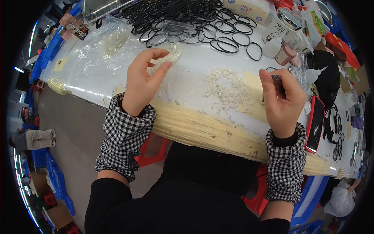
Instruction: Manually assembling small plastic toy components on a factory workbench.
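Over the white table (191,84), my left hand (142,84) has its thumb and forefinger apart, with nothing visible between them. Just beyond its fingertips lies a clear plastic bag (175,54) of small pale pieces, partly hidden by the hand. My right hand (283,99) is closed around a short dark thing (277,81); only its end shows above the curled fingers, so its kind is unclear. Between the two hands, a loose spread of small off-white pieces (228,89) covers part of the tabletop. Black-and-white checked sleeve covers are on both forearms.
Black rubber-like bands (171,17) heap at the back, with several loose loops (225,45) nearer. A clear plastic sheet (105,50) lies at left. At right are a red-edged phone (315,124), a pink bottle (285,54) and a black cap (326,78). Tan tape (210,130) covers the front edge.
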The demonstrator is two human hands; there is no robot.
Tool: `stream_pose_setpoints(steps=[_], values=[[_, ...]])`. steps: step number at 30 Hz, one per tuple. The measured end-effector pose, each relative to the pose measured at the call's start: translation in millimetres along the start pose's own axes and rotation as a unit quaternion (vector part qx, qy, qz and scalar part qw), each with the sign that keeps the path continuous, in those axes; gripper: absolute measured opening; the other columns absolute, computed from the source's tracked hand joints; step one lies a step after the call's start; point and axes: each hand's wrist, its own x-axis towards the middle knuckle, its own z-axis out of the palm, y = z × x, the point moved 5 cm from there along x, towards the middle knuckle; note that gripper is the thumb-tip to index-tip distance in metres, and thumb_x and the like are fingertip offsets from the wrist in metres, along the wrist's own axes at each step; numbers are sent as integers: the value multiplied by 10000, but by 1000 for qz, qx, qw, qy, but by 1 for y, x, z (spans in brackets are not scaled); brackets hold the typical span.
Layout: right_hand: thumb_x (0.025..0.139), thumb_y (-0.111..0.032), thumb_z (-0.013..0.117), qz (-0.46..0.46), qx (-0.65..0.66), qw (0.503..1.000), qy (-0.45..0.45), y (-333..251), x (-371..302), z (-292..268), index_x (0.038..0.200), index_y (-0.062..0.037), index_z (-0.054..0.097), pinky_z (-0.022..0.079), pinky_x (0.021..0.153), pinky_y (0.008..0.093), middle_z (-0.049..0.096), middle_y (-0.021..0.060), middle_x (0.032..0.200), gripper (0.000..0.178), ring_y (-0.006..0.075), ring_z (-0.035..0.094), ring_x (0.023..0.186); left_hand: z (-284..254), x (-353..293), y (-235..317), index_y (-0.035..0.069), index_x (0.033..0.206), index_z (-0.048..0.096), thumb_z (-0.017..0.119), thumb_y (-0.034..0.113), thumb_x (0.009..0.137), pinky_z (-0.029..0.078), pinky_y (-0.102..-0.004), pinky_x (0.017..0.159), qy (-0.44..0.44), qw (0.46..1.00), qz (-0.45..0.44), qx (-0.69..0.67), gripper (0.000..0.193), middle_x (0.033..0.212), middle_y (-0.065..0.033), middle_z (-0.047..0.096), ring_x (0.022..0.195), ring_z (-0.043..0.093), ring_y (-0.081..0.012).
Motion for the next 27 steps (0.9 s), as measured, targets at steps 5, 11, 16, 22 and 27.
stream_pose_setpoints(steps=[5, 11, 16, 22, 27], values=[[802, -89, 720, 0, -9, 1000, -14, 1, -2, -2, 686, 12, 526, 272, 439, 253, 425, 28, 568, 248, 105, 342, 493, 46, -9, 37, -33, 1182, 559, 768, 87, 737, 488, -249, 653, -198, 980, 20, -22, 506, 1038, -104, 551, 815, 546, -155], [802, -94, 717, 0, -17, 999, -28, -1, -3, -3, 693, 3, 554, 304, 439, 253, 469, 37, 574, 218, 112, 381, 491, 82, -2, 50, -41, 1083, 605, 742, 87, 756, 509, -277, 672, -222, 974, 30, -42, 376, 927, -120, 560, 745, 578, -188], [799, -96, 715, -2, -8, 999, -38, -1, -5, -4, 712, -4, 581, 324, 446, 251, 500, 43, 594, 184, 120, 408, 494, 100, -8, 73, -26, 961, 649, 704, 46, 781, 514, -273, 677, -226, 968, 39, -106, 201, 854, -114, 604, 728, 613, -191], [791, -98, 714, -5, -9, 999, -51, -4, -5, -4, 730, -19, 599, 350, 454, 252, 518, 41, 611, 153, 130, 442, 501, 94, -4, 75, -31, 922, 664, 682, 32, 811, 518, -244, 659, -219, 966, -12, -137, 128, 846, -98, 651, 731, 633, -142], [765, -97, 722, -6, -19, 997, -77, -4, -7, 1, 759, -31, 609, 366, 455, 258, 526, 41, 631, 131, 138, 465, 502, 91, -3, 63, -38, 950, 657, 659, 82, 870, 524, -214, 706, -196, 912, -168, -318, 145, 878, -66, 669, 774, 631, -97]])
